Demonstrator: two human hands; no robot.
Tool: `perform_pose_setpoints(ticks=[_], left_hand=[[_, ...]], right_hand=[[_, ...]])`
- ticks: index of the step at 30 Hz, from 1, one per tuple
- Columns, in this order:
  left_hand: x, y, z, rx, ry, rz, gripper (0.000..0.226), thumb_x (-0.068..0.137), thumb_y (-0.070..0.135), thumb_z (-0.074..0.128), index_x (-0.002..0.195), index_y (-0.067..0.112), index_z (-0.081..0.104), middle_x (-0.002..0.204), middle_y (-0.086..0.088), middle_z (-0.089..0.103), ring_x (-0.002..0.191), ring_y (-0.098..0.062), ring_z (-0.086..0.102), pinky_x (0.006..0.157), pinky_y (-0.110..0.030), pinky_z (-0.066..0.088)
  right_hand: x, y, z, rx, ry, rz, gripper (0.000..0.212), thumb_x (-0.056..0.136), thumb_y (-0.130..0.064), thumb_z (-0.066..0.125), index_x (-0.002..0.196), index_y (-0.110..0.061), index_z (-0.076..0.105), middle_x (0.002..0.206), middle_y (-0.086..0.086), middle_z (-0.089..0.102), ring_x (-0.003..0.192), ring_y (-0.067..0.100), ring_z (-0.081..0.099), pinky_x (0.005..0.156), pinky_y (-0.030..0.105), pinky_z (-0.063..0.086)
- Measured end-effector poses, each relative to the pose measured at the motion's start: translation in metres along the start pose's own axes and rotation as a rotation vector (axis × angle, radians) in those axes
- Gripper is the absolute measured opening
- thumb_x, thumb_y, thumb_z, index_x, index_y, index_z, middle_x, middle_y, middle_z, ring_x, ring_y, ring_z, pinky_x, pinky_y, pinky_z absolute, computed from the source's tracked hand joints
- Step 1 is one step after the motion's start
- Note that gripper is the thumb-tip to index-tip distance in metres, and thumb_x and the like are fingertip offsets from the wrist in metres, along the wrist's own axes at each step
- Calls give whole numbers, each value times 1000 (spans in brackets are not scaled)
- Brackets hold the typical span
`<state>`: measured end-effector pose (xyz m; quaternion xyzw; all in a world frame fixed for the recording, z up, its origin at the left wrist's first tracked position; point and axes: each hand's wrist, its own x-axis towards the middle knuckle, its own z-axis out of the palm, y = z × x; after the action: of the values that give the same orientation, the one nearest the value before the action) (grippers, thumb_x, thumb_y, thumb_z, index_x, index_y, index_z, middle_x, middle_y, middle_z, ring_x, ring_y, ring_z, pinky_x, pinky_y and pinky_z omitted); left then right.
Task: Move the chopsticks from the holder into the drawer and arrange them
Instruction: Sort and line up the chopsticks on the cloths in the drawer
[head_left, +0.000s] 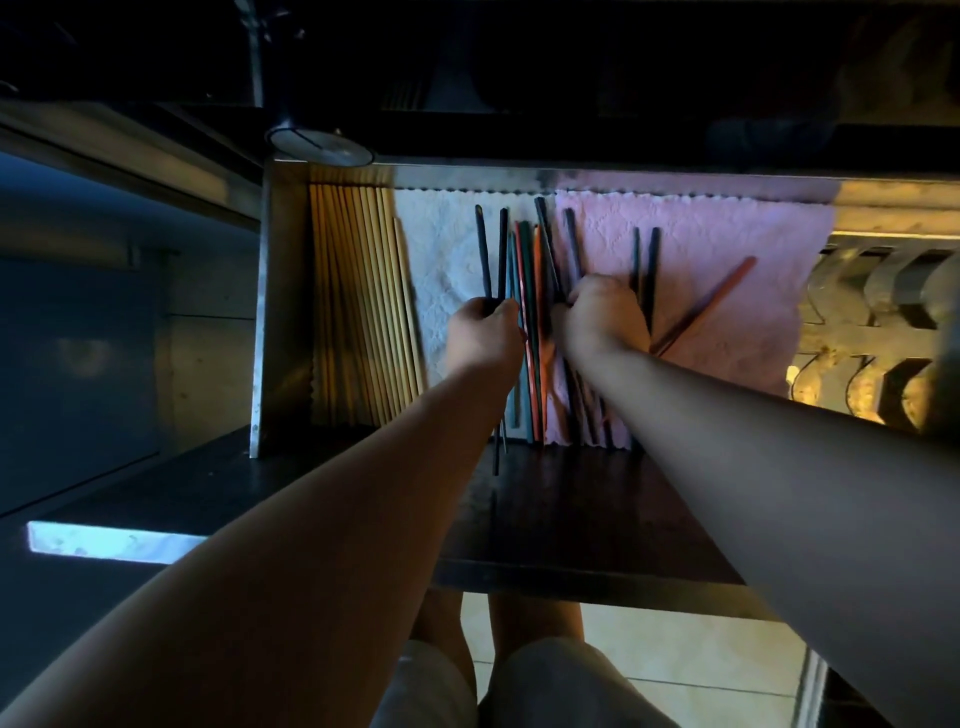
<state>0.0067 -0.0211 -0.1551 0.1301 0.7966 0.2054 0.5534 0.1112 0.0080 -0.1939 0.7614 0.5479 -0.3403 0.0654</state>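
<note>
Head view looks straight down both bare forearms, stretched out side by side into an open drawer (270, 312). Left hand (485, 335) is curled, thumb and fingers pinching two dark chopsticks (493, 254) whose tips point toward the back wall and whose near ends stick out past the wrist. Right hand (605, 312) lies knuckles up, fingers bent down onto a dark chopstick (571, 244); whether it grips or only presses cannot be told. Between the two hands runs a tight bundle of coloured chopsticks (530, 291), red, orange, green and blue, lying lengthwise. Just right of the right hand lie another dark pair (647, 260) and a slanted red chopstick (711, 296) on a pink cloth (727, 234). A white cloth (436, 249) sits to the left, beside a row of wooden chopsticks (358, 301).
</note>
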Motion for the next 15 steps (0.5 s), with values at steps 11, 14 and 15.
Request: perform_pose_setpoints(ticks=[11,14,15], left_hand=[[1,-6,50,233,56,51,23,81,22,70,97,5,71,89,-13,71,89,-30,69,65,-29,46],[3,-4,62,326,120,39,38,83,36,68,103,5,71,100,-18,72,96,-33,69,66,-29,44],[3,-2,64,358,129,42,38,84,37,67,104,5,70,102,-18,71,98,-33,68,67,-28,42]], right_hand=[[-39,19,-50,374,121,62,10,94,-14,40,86,-15,47,71,6,43,75,26,46,67,33,32],[-56,30,-70,361,113,74,27,100,-13,39,116,-1,57,109,24,54,101,21,30,82,32,21],[-59,33,-71,384,140,79,30,100,-15,40,121,-1,57,126,26,51,109,15,23,89,27,17]])
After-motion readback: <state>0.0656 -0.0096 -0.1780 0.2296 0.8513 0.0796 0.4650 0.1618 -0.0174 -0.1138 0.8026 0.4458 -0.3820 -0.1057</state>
